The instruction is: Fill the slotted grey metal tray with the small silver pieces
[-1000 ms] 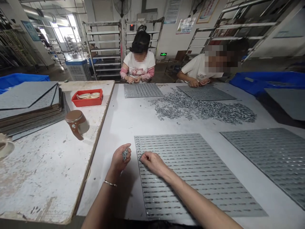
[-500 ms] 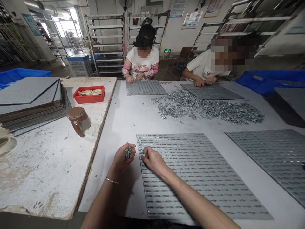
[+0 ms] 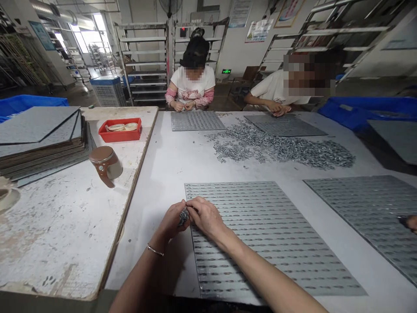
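At lower centre of frame, held small metal pieces in curled left hand, at left edge of grey board — touched it with right hand, could not tell if pinching. Probably needed looser cupping, for picking singly.

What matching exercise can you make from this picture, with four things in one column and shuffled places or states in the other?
1. left hand
2. red tray
3. mug
4. bracelet

A. silvery in colour
B. on the worn tabletop, brown-lidded
C. cupped around small grey pieces
D. containing pale round items

Pairs: 1-C, 2-D, 3-B, 4-A
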{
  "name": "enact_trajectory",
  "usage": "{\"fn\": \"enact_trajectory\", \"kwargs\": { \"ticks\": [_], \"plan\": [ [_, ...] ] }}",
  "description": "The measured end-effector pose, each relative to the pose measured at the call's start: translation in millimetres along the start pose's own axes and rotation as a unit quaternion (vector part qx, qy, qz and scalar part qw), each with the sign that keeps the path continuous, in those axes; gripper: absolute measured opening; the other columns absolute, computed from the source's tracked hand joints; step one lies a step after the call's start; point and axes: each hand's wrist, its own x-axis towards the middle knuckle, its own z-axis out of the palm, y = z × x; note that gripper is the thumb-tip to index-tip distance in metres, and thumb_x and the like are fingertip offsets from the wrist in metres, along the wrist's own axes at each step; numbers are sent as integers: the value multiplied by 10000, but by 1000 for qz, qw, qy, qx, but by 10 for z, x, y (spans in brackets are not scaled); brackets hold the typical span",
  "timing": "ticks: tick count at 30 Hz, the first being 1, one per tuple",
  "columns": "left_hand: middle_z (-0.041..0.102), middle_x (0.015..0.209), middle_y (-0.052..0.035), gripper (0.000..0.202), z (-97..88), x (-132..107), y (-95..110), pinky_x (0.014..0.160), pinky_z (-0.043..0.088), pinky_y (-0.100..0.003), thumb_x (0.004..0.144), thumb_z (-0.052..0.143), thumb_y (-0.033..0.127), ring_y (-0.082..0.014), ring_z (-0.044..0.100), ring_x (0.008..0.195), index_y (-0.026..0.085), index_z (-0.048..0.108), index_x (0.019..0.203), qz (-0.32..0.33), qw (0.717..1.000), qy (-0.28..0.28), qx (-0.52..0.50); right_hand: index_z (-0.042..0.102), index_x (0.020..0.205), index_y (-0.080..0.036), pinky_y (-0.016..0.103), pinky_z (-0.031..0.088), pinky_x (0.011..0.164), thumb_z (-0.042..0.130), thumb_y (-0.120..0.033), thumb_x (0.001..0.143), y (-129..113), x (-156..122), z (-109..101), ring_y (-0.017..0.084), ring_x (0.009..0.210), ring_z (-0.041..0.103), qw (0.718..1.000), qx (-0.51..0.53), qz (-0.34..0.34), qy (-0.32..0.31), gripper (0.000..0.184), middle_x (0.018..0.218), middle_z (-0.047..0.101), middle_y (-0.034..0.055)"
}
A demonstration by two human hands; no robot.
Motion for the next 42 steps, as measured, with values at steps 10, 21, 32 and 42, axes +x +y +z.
{"fn": "enact_trajectory", "kwargs": {
  "ticks": [10,21,32,42],
  "plan": [
    [546,536,12,499,6,22,-54,351,129,-196,803,665,640,-56,345,361,155,591,715,-13,999,-4,-29,606,777,-211,266,415,700,517,-135,894,65,61,23,155,731,581,998,51,15,-39,165,784,639,8],
    [588,782,-5,339,-254,141,20,365,202,-147,672,770,239,-29,419,478,121,619,952,0,980,84,-179,572,784,-206,254,397,591,466,-384,942,363,-168,-105,141,604,509,979,160,115,-54,261,644,573,-23],
    [622,796,-23,444,-219,122,-19,388,204,-136,611,914,269,-35,445,532,130,588,878,21,974,105,-198,604,810,-206,264,397,694,465,-260,988,251,-327,152,183,751,637,990,-17,121,-76,233,802,703,36],
    [503,669,45,486,-214,122,-40,385,213,-138,597,936,349,-27,386,498,95,652,899,-5,979,82,-189,627,804,-212,256,388,697,487,-252,986,290,-353,205,177,772,643,989,-23,130,-65,233,792,704,15]
  ]
}}
